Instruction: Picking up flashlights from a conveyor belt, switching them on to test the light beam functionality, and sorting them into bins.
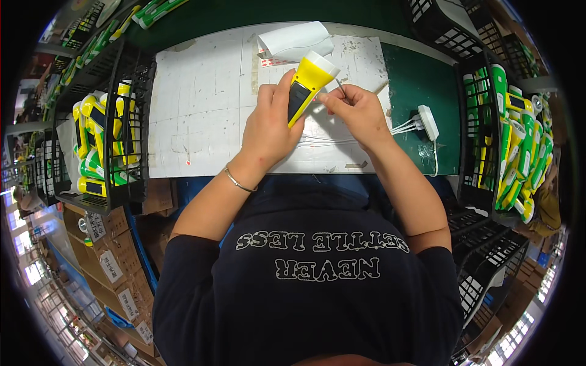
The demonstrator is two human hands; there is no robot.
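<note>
My left hand is wrapped round a yellow flashlight with a white head and a dark panel on its body. The flashlight tilts, its head pointing up and to the right, above the white work surface. Against its right side, my right hand is closed in a pinch, fingertips at the flashlight's edge. A thin dark piece shows by those fingers, but what they hold is too small to make out. White cables pass beneath both hands from a white multi-port charger on the right.
A white sheet covers much of the green table. Beyond the flashlight lies a curled white wrapper. Black baskets of yellow and green flashlights stand at left and right. Cardboard boxes are at lower left.
</note>
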